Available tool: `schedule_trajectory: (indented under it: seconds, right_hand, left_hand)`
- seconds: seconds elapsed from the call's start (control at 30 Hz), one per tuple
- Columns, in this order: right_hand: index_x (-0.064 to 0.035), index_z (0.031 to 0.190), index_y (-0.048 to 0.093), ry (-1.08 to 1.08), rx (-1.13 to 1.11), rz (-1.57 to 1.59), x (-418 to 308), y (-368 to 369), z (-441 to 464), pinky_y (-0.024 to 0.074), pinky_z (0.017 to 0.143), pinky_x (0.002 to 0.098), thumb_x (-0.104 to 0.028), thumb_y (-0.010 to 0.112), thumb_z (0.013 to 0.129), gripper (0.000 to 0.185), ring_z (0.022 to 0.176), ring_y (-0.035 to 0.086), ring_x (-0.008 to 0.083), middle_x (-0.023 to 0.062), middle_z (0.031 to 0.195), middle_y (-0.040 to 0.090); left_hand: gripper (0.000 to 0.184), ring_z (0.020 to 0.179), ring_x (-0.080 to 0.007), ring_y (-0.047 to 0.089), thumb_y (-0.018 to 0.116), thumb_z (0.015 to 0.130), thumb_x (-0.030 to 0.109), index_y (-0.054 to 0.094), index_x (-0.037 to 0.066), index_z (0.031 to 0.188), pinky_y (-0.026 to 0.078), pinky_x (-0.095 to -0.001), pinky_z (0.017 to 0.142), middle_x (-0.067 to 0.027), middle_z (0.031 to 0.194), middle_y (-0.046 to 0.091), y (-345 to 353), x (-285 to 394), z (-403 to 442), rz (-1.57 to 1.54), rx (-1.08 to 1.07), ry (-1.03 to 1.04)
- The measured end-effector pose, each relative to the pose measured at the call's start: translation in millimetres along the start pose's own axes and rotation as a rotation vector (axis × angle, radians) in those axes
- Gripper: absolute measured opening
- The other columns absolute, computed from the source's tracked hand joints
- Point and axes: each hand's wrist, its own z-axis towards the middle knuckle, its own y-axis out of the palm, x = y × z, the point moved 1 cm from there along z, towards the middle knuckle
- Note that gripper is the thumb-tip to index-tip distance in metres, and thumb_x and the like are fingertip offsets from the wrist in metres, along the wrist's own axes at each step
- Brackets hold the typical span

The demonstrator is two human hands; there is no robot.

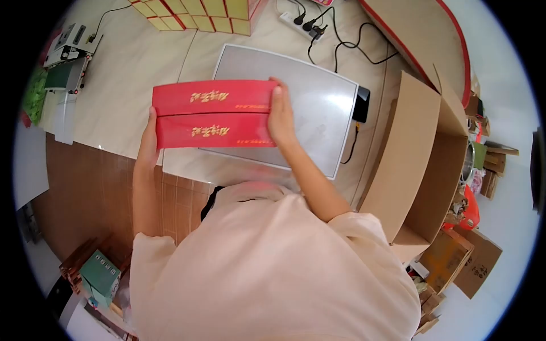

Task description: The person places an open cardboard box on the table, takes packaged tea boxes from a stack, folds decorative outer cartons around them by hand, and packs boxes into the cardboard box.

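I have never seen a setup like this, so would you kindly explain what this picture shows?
Gladly. There is no machine here: the one picture comes from a camera worn on a person's head, looking forward and down, so their own shirt fills the bottom.

The left hand and right hand grip opposite ends of what look like two red boxes with gold lettering, held together.

Behind them, on the pale table, lies a grey panel with a white rim. Around it are a power strip, what looks like a phone, and stacked yellow blocks with red edges. An open carton stands at the right.
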Motion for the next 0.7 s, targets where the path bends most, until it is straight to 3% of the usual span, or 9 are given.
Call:
schedule_trajectory:
  seconds: [0.2, 0.43, 0.57, 0.6, 0.7]
  right_hand:
    - [-0.0034, 0.123, 0.045, 0.089, 0.090, 0.111, 11, -57, -7, 0.0341, 0.098, 0.0337, -0.042, 0.024, 0.100, 0.050, 0.111, 0.048, 0.0250, 0.0157, 0.116, 0.053]
    - [-0.0034, 0.122, 0.048, 0.108, 0.289, -0.038, 26, -146, -36, 0.0345, 0.097, 0.0321, -0.043, 0.024, 0.100, 0.051, 0.109, 0.049, 0.0227, 0.0136, 0.115, 0.053]
    - [-0.0079, 0.123, 0.048, 0.167, 0.347, -0.044, 43, -169, -46, 0.0327, 0.099, 0.0310, -0.049, 0.026, 0.098, 0.052, 0.111, 0.046, 0.0176, 0.0090, 0.118, 0.051]
    - [-0.0040, 0.124, 0.045, 0.147, 0.346, -0.034, 42, -172, -47, 0.0334, 0.098, 0.0326, -0.046, 0.026, 0.099, 0.052, 0.110, 0.047, 0.0223, 0.0125, 0.117, 0.050]
    - [-0.0046, 0.125, 0.043, 0.131, 0.339, -0.017, 49, -168, -46, 0.0316, 0.100, 0.0333, -0.048, 0.027, 0.098, 0.054, 0.113, 0.045, 0.0230, 0.0132, 0.120, 0.049]
  left_hand:
    - [0.066, 0.120, -0.0206, 0.047, 0.034, 0.096, 0.053, 0.046, -0.001, 0.131, 0.033, -0.0302, 0.102, -0.0139, 0.131, 0.050, 76, 50, -31, 0.310, -0.082, 0.164]
    - [0.068, 0.126, -0.0221, 0.040, 0.034, 0.095, 0.054, 0.043, -0.002, 0.133, 0.026, -0.0306, 0.106, -0.0146, 0.135, 0.045, 148, -1, 0, 0.230, -0.366, 0.087]
    - [0.070, 0.129, -0.0225, 0.037, 0.034, 0.095, 0.055, 0.042, -0.002, 0.133, 0.023, -0.0319, 0.108, -0.0145, 0.137, 0.044, 173, -16, 5, 0.296, -0.381, 0.115]
    - [0.069, 0.128, -0.0222, 0.039, 0.035, 0.094, 0.055, 0.043, -0.002, 0.133, 0.023, -0.0317, 0.107, -0.0140, 0.136, 0.045, 178, -13, 2, 0.285, -0.387, 0.106]
    - [0.069, 0.125, -0.0214, 0.042, 0.035, 0.094, 0.056, 0.045, -0.001, 0.132, 0.025, -0.0314, 0.106, -0.0128, 0.134, 0.048, 180, -8, 2, 0.262, -0.375, 0.093]
